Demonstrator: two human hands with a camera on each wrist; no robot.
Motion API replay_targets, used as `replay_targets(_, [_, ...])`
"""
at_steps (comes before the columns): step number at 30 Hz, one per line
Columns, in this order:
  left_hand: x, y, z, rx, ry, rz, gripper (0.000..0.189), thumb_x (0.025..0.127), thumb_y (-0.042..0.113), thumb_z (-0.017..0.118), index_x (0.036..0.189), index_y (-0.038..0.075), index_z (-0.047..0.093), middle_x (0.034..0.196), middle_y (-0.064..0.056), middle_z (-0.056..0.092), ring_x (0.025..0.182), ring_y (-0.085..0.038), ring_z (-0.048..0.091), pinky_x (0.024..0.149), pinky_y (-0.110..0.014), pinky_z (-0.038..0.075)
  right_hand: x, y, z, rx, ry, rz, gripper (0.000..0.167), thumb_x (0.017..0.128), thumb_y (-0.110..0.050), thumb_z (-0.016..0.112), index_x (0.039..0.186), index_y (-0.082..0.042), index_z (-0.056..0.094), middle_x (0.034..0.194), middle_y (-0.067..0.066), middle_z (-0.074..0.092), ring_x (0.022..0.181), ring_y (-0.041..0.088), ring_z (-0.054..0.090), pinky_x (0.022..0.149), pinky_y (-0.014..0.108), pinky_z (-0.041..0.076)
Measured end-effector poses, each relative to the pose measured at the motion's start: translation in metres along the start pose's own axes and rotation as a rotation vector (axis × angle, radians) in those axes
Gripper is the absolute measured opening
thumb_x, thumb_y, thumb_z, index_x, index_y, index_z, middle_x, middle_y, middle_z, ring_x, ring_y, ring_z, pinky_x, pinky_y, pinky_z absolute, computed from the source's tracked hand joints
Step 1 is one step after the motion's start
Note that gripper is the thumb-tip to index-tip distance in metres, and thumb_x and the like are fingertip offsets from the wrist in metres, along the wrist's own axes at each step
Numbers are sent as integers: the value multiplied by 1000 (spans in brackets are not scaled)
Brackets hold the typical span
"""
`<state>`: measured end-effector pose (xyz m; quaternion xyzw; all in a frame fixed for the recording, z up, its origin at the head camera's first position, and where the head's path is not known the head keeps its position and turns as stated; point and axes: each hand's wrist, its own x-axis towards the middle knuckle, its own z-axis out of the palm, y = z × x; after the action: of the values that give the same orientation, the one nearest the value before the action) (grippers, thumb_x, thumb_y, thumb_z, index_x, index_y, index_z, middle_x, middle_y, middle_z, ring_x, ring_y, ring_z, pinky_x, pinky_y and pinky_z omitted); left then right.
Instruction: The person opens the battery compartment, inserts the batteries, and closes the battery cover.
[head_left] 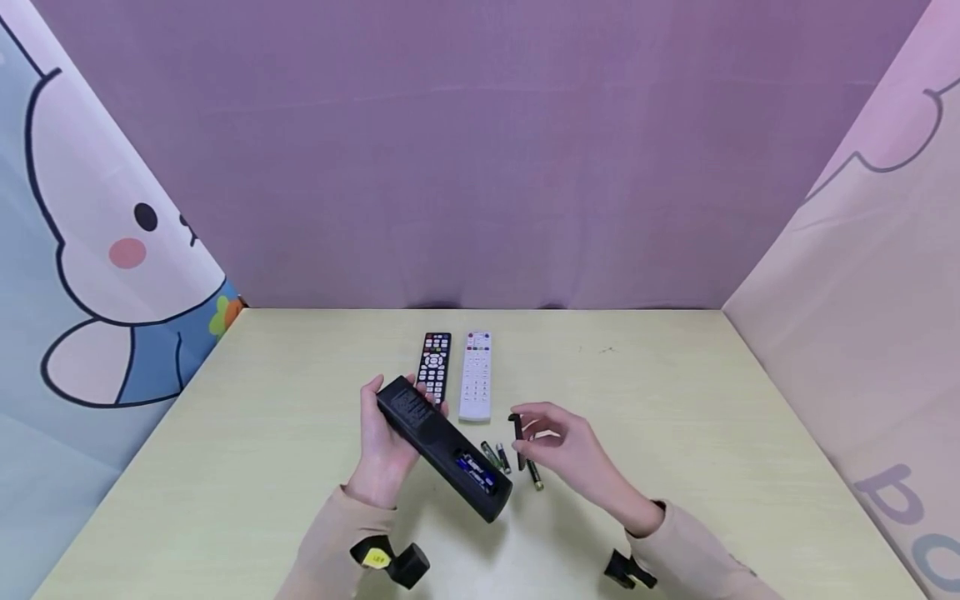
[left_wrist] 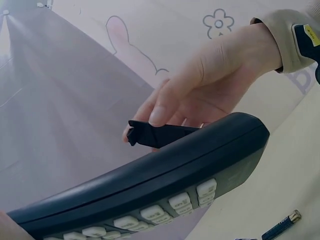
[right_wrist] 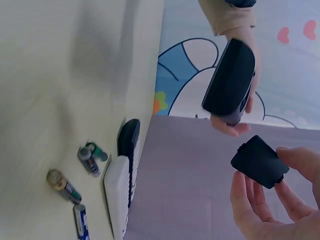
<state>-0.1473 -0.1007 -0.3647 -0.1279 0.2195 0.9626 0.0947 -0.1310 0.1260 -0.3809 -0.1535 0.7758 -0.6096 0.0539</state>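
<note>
My left hand (head_left: 385, 467) grips a black remote control (head_left: 435, 440) above the table, its back turned up. Its battery compartment is uncovered near the lower end, and blue batteries (head_left: 476, 472) lie inside. To the right, my right hand (head_left: 568, 450) pinches a small black battery cover (right_wrist: 259, 161) between thumb and fingers, apart from the remote. In the left wrist view, the cover shows just beyond the remote's edge, with white buttons on the remote's underside. Several loose batteries (right_wrist: 89, 161) lie on the table under the hands.
A black remote with white buttons (head_left: 434, 358) and a white remote (head_left: 476, 375) lie side by side farther back on the pale table (head_left: 637, 375). A purple cloth wall (head_left: 480, 167) rises behind the table, with printed cloth walls at both sides.
</note>
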Motion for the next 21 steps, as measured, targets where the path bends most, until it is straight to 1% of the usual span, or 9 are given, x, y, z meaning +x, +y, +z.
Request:
replay_targets(7, [-2,-1,1,8,-18,5,36,89,45,34,102,12,40,80,-1,48,71,-14,45,81,-35,40,-4,-7,12,17,-16,-25,38,75,-6,67,111,-2,57,92,14,60,82,18,59,69,26,51])
replay_targets(14, [-2,-1,3,31,-7,15,36,89,45,33,102,12,39,79,0,48,71,-14,45,80,-34,41,-5,-9,18,43,-25,8,38,74,-6,68,110,-3,57,93,13,60,84,22,59,71,26,50])
replay_targets(18, [-3,-1,4,28,2,11,35,89,45,33,103,13,38,77,1,49,70,-14,45,79,-34,42,-6,-10,21,38,-47,-18,39,74,-8,69,111,-3,57,95,14,59,85,23,59,72,27,50])
replay_targets(21, [-2,-1,4,24,6,10,35,90,45,33,103,13,38,77,1,48,69,-14,45,80,-34,42,-5,-10,23,13,-52,-35,39,74,-10,69,110,-3,57,94,12,59,84,21,58,72,26,50])
